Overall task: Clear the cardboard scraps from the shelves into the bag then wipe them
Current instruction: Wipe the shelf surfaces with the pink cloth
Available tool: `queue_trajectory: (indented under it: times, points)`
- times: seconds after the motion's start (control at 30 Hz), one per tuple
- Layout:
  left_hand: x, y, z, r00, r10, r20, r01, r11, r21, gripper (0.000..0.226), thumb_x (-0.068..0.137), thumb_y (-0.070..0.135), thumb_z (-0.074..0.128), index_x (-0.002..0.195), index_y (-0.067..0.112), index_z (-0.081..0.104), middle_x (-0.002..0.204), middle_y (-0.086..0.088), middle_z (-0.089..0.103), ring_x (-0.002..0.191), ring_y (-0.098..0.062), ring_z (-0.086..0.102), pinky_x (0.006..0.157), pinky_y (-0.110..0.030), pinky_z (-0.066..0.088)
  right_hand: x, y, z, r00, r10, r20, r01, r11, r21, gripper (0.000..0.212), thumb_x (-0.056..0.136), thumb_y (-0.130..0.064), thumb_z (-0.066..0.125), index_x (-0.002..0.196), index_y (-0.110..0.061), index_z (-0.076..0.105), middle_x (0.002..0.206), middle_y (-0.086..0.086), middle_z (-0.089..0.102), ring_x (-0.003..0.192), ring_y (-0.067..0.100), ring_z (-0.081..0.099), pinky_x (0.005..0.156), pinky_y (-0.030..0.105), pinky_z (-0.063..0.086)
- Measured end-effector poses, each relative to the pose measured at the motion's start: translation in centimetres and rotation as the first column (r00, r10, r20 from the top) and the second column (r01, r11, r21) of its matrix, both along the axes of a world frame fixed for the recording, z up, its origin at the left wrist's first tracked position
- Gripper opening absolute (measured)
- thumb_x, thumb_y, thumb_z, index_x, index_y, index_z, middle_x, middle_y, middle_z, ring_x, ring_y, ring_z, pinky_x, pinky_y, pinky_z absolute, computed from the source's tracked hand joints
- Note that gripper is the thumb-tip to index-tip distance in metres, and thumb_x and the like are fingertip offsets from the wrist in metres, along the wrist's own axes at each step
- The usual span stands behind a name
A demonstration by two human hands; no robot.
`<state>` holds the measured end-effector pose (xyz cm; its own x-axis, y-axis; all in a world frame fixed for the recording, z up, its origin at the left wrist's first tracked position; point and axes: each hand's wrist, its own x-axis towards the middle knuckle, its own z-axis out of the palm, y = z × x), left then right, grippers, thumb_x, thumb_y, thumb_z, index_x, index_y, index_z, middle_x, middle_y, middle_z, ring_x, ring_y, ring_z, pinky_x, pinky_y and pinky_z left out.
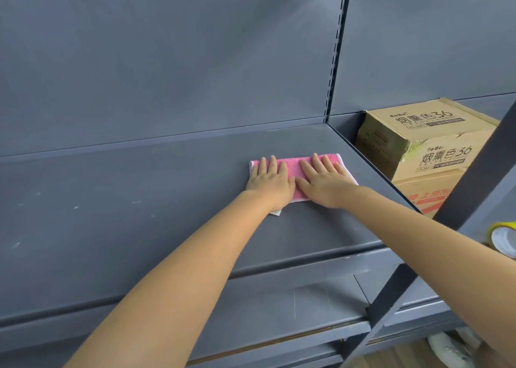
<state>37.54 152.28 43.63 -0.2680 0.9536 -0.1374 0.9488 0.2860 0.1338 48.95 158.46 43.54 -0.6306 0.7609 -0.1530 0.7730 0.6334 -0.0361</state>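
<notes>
A pink cloth with a white edge [293,166] lies flat on the dark grey shelf [139,214], towards its right end. My left hand [269,181] presses on the cloth's left half with straight fingers. My right hand [324,181] presses on its right half, fingers spread flat. The two hands lie side by side, thumbs nearly touching. A few small pale specks [75,207] dot the shelf's left part. No bag is in view.
Stacked cardboard boxes [418,144] stand on the adjoining shelf to the right. A roll of yellow tape [502,239] sits at the right edge. A dark diagonal bar [446,214] crosses the right side. A lower shelf [279,311] runs below. A slotted upright [336,49] divides the back panels.
</notes>
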Motion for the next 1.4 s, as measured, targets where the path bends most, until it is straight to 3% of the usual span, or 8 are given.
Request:
queue_trajectory:
  times: [0.43,0.57,1.23,1.4]
  points:
    - [-2.3,6.3,-0.3,0.999,0.028,0.027,-0.029,0.999,0.042,0.053,0.100,0.028,0.015,0.148,0.010,0.003,0.157,-0.011,-0.005,0.145,-0.027,-0.007,0.117,-0.037,-0.003,-3.3,6.7,-0.3,0.992,-0.112,-0.061,0.106,0.991,-0.087,0.059,0.095,-0.047,0.017,0.148,-0.026,0.003,0.158,0.003,-0.005,0.145,0.022,-0.008,0.115,0.041,-0.002]
    - [-3.1,8.5,-0.3,0.998,0.051,0.029,-0.053,0.996,0.071,0.051,0.099,0.027,0.018,0.146,0.010,0.012,0.154,-0.010,0.008,0.144,-0.027,-0.002,0.117,-0.037,0.000,-4.4,9.1,-0.3,0.991,-0.121,-0.058,0.116,0.989,-0.087,0.059,0.094,-0.047,0.017,0.148,-0.026,0.002,0.158,0.002,-0.005,0.145,0.021,-0.008,0.115,0.040,-0.002]
    - [-4.8,13.9,-0.5,0.995,0.093,-0.035,-0.090,0.994,0.060,0.060,0.097,0.036,0.020,0.147,0.006,0.006,0.154,-0.012,0.011,0.144,-0.026,0.003,0.118,-0.040,0.002,-6.9,15.4,-0.8,0.992,-0.089,-0.093,0.083,0.994,-0.067,0.058,0.094,-0.048,0.019,0.148,-0.028,0.005,0.158,0.001,-0.002,0.145,0.020,-0.006,0.115,0.039,-0.002]
    - [-4.9,14.1,-0.7,0.992,0.111,-0.059,-0.107,0.992,0.067,0.059,0.097,0.029,0.027,0.147,0.006,0.007,0.153,-0.011,0.013,0.143,-0.027,0.006,0.118,-0.040,0.003,-6.9,15.6,-0.8,0.992,-0.083,-0.098,0.078,0.995,-0.058,0.058,0.094,-0.047,0.019,0.147,-0.028,0.006,0.158,0.001,-0.001,0.145,0.020,-0.005,0.115,0.039,-0.001]
